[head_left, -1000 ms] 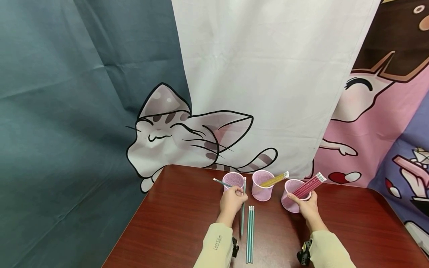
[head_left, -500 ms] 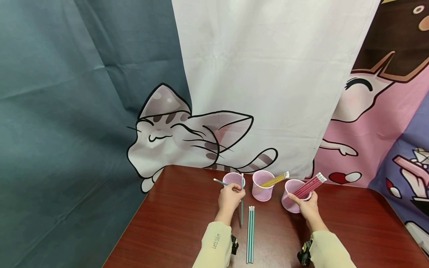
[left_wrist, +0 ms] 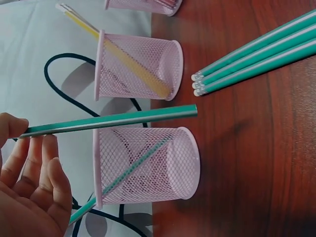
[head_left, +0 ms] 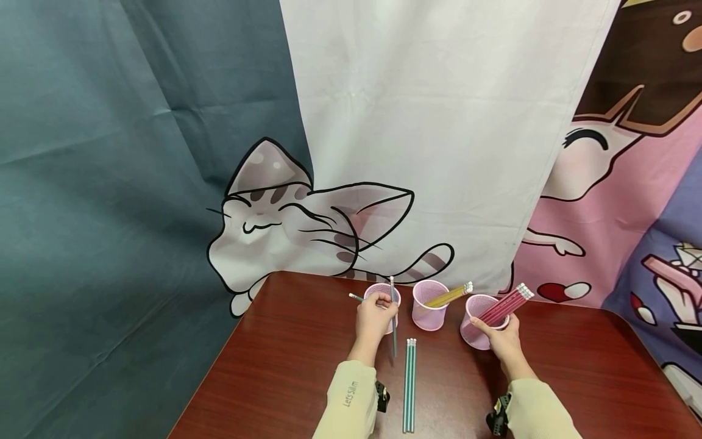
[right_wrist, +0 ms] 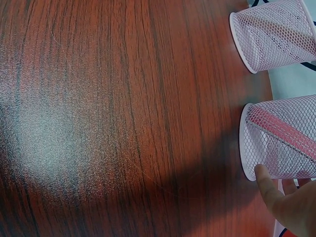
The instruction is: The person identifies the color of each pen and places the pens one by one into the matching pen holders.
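My left hand (head_left: 374, 320) pinches a green pencil (left_wrist: 123, 118) near its upper part, between thumb and fingers. The pencil hangs steeply in front of the left pink mesh pencil cup (left_wrist: 182, 170), its lower end clear of the table. Inside that cup leans another green pencil (left_wrist: 81, 210). My right hand (head_left: 507, 344) holds the right mesh pencil cup (head_left: 473, 332), thumb and fingers on opposite sides. Several red pencils (head_left: 501, 308) lean in it. In the right wrist view, a fingertip (right_wrist: 260, 170) touches the mesh near the base.
Between the two cups stands a middle mesh cup (head_left: 429, 318) with yellow pencils (head_left: 450, 296). Three green pencils (head_left: 409, 384) lie side by side on the brown table (head_left: 274, 366). A printed cloth (head_left: 439, 122) hangs behind the table's back edge.
My left hand has moved slightly left and away from me, raising the green pencil in front of the left cup. My right hand and its cup have stayed put.
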A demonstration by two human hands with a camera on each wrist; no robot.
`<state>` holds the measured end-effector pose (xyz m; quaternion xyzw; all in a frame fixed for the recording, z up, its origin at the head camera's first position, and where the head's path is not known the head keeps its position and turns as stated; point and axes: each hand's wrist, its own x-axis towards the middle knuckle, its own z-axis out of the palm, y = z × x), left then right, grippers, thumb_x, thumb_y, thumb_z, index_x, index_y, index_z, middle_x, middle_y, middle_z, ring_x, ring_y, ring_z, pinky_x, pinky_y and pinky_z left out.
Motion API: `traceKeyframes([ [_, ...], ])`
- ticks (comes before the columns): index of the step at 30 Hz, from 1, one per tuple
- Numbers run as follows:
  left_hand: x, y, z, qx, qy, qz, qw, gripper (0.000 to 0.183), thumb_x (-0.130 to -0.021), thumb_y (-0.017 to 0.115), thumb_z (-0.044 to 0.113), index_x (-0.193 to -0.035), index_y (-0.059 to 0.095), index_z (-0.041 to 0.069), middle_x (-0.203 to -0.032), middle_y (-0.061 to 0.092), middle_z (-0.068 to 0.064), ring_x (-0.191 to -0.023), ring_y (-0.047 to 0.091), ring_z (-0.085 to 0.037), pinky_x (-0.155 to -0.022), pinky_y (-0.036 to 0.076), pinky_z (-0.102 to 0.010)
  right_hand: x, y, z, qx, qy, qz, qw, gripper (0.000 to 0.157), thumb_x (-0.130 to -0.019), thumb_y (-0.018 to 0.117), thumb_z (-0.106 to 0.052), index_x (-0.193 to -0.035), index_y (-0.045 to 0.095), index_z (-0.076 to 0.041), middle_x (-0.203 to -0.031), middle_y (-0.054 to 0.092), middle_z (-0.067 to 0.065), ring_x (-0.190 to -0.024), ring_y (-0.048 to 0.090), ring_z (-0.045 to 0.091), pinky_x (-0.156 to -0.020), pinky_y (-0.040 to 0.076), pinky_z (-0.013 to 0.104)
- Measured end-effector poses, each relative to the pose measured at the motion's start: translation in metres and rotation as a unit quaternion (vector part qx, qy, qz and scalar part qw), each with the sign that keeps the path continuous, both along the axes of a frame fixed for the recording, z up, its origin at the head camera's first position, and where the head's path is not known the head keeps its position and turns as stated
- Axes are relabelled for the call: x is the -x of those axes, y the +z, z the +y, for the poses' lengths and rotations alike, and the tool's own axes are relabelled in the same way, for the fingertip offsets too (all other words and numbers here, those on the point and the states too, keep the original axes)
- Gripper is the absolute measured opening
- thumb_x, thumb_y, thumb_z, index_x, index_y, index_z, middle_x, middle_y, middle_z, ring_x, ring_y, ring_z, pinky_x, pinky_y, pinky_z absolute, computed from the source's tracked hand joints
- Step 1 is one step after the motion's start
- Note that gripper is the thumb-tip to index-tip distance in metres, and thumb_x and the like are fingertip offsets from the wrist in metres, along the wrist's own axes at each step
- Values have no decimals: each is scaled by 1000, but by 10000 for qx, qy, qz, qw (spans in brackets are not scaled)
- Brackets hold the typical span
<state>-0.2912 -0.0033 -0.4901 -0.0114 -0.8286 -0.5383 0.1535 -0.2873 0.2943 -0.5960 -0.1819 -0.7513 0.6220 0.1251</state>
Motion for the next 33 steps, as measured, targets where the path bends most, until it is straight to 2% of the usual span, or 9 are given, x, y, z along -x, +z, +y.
traceKeyframes([
  [9,4,9,-4,-648,66,569,9962,10,-72,70,8,-81,66,5,-68,62,3,-61,57,-5,-58,47,-21,4,-7,1,-66,-76,49,9999,113,-64,81,-46,-143,12,-5,-138,26,25,-125,27,37,-103,21,50],
  [15,6,13,-6,-1128,82,1011,9884,12,-77,66,3,-88,62,1,-77,65,-6,-68,63,-19,-62,51,-25,6,-12,4,22,-145,40,9999,116,-60,83,-47,-143,13,-8,-138,27,21,-125,27,34,-104,21,48],
  [18,7,14,-7,-1248,202,1294,9835,13,-79,65,2,-91,60,-2,-80,65,-9,-71,64,-24,-62,52,-30,7,-15,4,32,-152,38,9999,117,-59,83,-47,-144,12,-8,-139,27,21,-125,27,34,-104,21,48],
  [20,7,15,-8,-1294,324,1436,9806,13,-79,65,2,-90,60,-1,-81,64,-8,-71,63,-23,-61,51,-28,8,-15,4,43,-145,44,9999,117,-60,83,-47,-144,12,-8,-139,26,21,-125,27,34,-104,21,48],
  [21,4,19,-8,-1332,372,1473,9794,12,-80,64,1,-90,59,-3,-82,64,-10,-72,63,-24,-61,51,-29,8,-15,4,45,-138,44,9999,117,-59,83,-47,-144,12,-8,-139,26,21,-126,27,35,-104,21,48],
  [26,4,20,-10,-1613,450,1546,9737,12,-81,64,-1,-91,58,-3,-84,63,-12,-71,60,-21,-60,49,-27,10,-18,6,41,-171,87,9998,115,-61,83,-46,-144,12,-9,-139,26,20,-125,27,34,-104,21,48],
  [33,8,15,-12,-1501,568,1619,9737,11,-79,64,0,-88,58,1,-82,62,-8,-68,57,-14,-59,47,-24,9,-18,5,87,-192,134,9997,113,-62,83,-43,-144,13,-9,-138,28,21,-125,28,34,-104,22,48],
])
